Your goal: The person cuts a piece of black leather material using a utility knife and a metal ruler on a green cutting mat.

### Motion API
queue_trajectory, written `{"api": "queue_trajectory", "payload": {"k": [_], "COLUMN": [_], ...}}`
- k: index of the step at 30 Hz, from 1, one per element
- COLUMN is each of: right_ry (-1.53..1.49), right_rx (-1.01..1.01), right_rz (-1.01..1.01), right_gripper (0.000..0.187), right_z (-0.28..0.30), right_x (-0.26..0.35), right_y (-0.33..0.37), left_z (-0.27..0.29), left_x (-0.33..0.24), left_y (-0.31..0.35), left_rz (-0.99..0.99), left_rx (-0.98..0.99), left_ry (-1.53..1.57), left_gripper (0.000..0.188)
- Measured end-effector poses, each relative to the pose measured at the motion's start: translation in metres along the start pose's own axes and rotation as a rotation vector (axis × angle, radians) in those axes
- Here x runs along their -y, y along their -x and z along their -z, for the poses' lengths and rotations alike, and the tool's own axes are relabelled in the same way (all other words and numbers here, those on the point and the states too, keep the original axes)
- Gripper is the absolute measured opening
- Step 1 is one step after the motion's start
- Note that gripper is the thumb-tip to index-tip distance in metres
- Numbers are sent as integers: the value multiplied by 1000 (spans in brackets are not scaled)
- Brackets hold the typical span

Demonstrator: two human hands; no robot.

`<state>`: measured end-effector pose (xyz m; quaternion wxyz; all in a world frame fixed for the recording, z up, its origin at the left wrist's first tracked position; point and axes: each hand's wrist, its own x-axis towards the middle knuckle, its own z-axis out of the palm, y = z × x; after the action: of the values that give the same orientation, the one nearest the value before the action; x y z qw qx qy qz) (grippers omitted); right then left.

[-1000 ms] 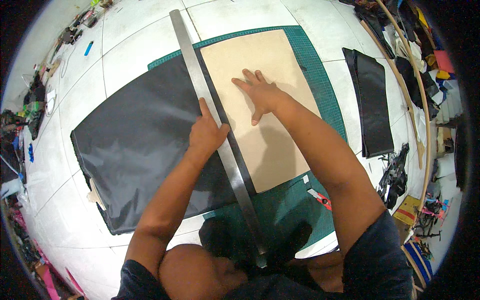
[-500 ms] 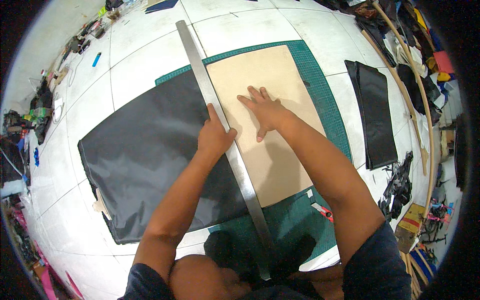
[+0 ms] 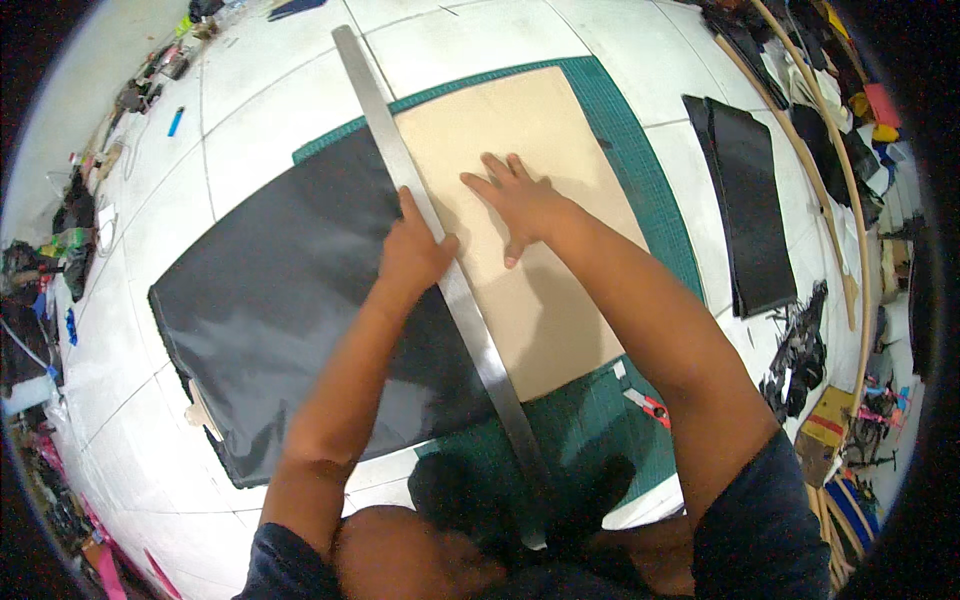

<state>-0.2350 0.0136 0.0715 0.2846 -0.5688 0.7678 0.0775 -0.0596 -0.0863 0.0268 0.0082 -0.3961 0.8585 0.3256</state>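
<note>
A long metal ruler (image 3: 380, 130) lies diagonally across a green cutting mat (image 3: 640, 170) on the white tiled floor. My left hand (image 3: 412, 252) presses on the ruler near its middle, fingers curled over its edge. To the ruler's left spreads a large black sheet (image 3: 270, 300). On the right lies a tan board (image 3: 520, 130), and my right hand (image 3: 520, 200) rests flat on it with fingers spread. A small red-handled cutter (image 3: 648, 405) lies on the mat near my right elbow.
Two black strips (image 3: 750, 200) lie on the floor to the right, next to a curved wooden rod (image 3: 850, 200) and piled scraps. Clutter lines the left edge, with a blue marker (image 3: 176, 121) at the upper left. My knees are at the bottom.
The view has shifted slightly, so the mat and ruler sit lower in the picture. Both hands keep their places on the ruler and the board.
</note>
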Motion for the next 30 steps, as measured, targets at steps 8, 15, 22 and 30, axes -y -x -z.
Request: {"api": "queue_trajectory", "payload": {"k": [8,15,22,30], "right_ry": [25,48,47,33], "right_rx": [-7,-22,-15,-7], "right_rz": [-46,-48,-50,-47], "right_gripper": [137,135,135,135], "right_z": [-4,-5,-3,-2], "right_x": [-6,-2,-2,-3], "right_y": [2,0,2,5], "left_z": [40,27,25,37], "left_x": [4,26,15,-15], "left_y": [20,29,30,11], "left_rz": [-318,-404,-374,-279], "left_rx": [163,135,132,264], "left_ry": [-367,-273,-412,-677], "left_gripper": [122,125,126,118]}}
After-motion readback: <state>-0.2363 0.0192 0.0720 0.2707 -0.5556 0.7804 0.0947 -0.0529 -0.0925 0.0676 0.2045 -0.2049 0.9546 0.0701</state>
